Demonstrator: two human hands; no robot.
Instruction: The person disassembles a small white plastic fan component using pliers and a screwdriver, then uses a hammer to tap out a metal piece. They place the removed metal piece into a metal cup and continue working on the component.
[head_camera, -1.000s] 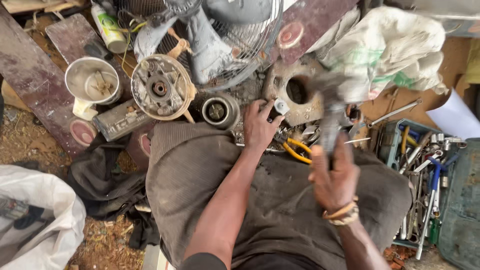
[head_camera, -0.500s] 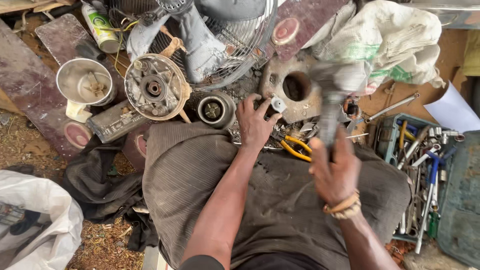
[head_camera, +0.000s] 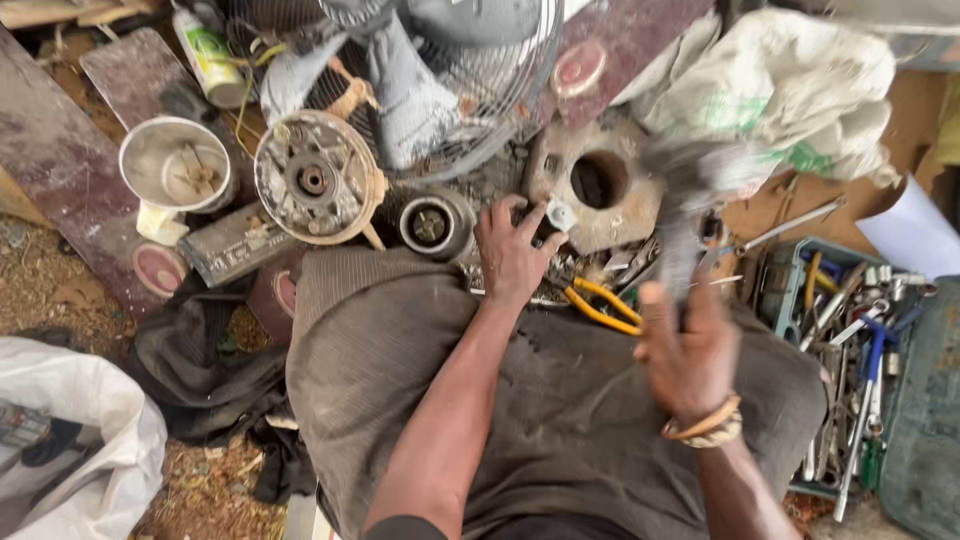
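Where visible under the clutter, bare dirt ground (head_camera: 60, 280) with dry litter, outdoors. At lower left a white sack (head_camera: 70, 450); along the upper left, worn reddish boards (head_camera: 40, 130). Across the top a wire fan grille (head_camera: 500, 120), and at upper right a pale crumpled bag (head_camera: 790, 90). In front of the grille a round metal housing (head_camera: 315, 180), beside a pale cup (head_camera: 175, 170) on its left and a small cylindrical part (head_camera: 430, 222) on its right. Further right a rusty round plate (head_camera: 625, 205) with a hole in the middle. At far right a tray of wrenches and other tools (head_camera: 850, 340). Spread over the lap, a dark grey cloth (head_camera: 560, 420), with yellow-handled pliers (head_camera: 600, 305) at its far edge.

Left hand (head_camera: 515, 250) stretched forward past the edge of the cloth, palm down, thumb and fingertips pinching a small pale metal piece (head_camera: 560, 215) just beside the plate's near rim, other fingers curled.

Right hand (head_camera: 690, 350) raised above the right side of the cloth, a bracelet (head_camera: 705, 425) at the wrist, heavily blurred. Closed around the shaft of a hammer-like tool (head_camera: 690, 180), as far as the blur allows; single fingers not to be made out. Tool head up over the plate's right edge, well apart from the pinched piece.
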